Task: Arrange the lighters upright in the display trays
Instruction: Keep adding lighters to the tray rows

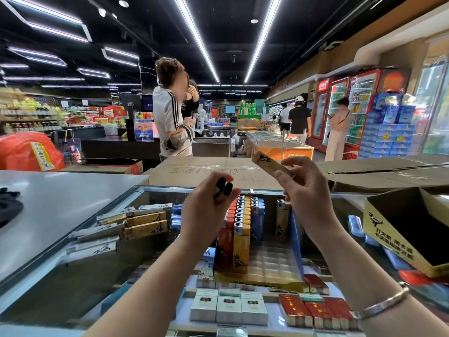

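Now, with right hand [307, 190] pinching the gold lighter [272, 164] and left hand [209, 203] gripping two, lower upright into the tray [272, 261] at six o'clock.

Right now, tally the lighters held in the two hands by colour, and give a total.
gold lighter, pinched in the right hand: 1
black-tipped lighters, held in the left hand: 2
Total: 3
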The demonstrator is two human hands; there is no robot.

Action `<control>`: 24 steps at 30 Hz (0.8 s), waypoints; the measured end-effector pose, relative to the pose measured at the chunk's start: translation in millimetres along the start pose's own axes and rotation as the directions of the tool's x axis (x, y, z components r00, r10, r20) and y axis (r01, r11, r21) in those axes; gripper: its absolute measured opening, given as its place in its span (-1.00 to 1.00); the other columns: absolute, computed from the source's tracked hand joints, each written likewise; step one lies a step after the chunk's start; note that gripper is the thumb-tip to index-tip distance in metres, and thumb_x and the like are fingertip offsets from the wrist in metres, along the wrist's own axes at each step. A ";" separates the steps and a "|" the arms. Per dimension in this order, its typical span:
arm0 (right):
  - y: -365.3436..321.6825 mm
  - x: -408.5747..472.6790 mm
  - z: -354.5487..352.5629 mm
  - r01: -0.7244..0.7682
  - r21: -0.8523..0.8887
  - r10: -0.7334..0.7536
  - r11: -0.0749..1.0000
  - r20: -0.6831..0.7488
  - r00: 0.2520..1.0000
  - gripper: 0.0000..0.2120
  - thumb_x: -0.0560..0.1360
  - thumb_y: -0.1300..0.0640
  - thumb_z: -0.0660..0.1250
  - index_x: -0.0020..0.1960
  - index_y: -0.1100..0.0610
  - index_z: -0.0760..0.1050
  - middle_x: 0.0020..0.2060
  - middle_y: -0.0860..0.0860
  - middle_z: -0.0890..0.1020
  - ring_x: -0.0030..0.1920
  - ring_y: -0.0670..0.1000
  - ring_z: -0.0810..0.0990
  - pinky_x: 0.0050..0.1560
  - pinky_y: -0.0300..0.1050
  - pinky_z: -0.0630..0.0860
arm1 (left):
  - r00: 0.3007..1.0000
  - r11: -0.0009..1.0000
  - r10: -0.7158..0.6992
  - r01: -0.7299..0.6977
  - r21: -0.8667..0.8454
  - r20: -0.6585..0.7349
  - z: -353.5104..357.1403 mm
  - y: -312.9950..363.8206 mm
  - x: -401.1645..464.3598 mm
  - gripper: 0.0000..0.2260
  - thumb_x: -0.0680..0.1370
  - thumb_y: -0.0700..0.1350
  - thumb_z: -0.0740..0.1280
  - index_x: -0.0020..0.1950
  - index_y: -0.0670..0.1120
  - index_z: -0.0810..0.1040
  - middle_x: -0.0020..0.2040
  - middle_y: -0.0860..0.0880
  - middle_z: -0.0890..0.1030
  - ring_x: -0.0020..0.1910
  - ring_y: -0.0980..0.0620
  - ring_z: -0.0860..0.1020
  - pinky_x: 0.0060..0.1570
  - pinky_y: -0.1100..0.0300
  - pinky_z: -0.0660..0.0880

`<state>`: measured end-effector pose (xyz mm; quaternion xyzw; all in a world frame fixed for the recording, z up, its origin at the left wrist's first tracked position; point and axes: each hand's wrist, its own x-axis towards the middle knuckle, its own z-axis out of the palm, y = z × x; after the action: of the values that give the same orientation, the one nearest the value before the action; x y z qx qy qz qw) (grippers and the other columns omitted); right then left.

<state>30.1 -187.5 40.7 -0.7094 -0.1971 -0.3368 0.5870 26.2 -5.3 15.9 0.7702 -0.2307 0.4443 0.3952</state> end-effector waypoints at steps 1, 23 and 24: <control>-0.3 0.7 -1.3 -0.004 0.013 0.004 1.000 -0.020 1.000 -0.83 0.49 0.23 0.35 -0.04 -0.03 0.47 -0.30 0.08 0.51 -0.34 0.03 0.45 -0.33 -0.03 0.43 | 1.000 1.000 -0.001 0.001 0.008 0.002 0.0 -0.7 0.1 -0.72 0.43 0.03 0.35 0.02 -0.11 0.51 -0.30 0.24 0.45 -0.36 0.20 0.48 -0.36 0.25 0.46; -2.1 8.3 -16.8 -0.035 -0.042 0.037 0.999 0.042 0.998 -0.80 0.50 0.31 0.29 -0.04 0.02 0.52 -0.18 0.10 0.57 -0.17 0.15 0.56 -0.18 -0.02 0.57 | 1.000 1.000 0.003 -0.003 0.027 0.004 -1.0 -5.0 -0.4 -0.79 0.46 -0.05 0.39 0.03 -0.10 0.51 -0.34 0.22 0.45 -0.39 0.18 0.47 -0.39 0.24 0.42; -1.4 8.5 -17.1 -0.029 -0.070 0.033 0.997 0.057 0.998 -0.81 0.50 0.31 0.29 -0.05 0.03 0.53 -0.18 0.08 0.59 -0.17 0.15 0.57 -0.16 -0.02 0.59 | 1.000 1.000 0.005 -0.005 0.025 0.002 -1.1 -5.0 -0.3 -0.78 0.45 -0.04 0.39 0.03 -0.10 0.51 -0.33 0.21 0.46 -0.39 0.15 0.48 -0.39 0.21 0.45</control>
<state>30.9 -204.7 49.2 -0.7416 -0.1914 -0.3134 0.5613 29.1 -1.5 14.0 0.7749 -0.2278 0.4472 0.3843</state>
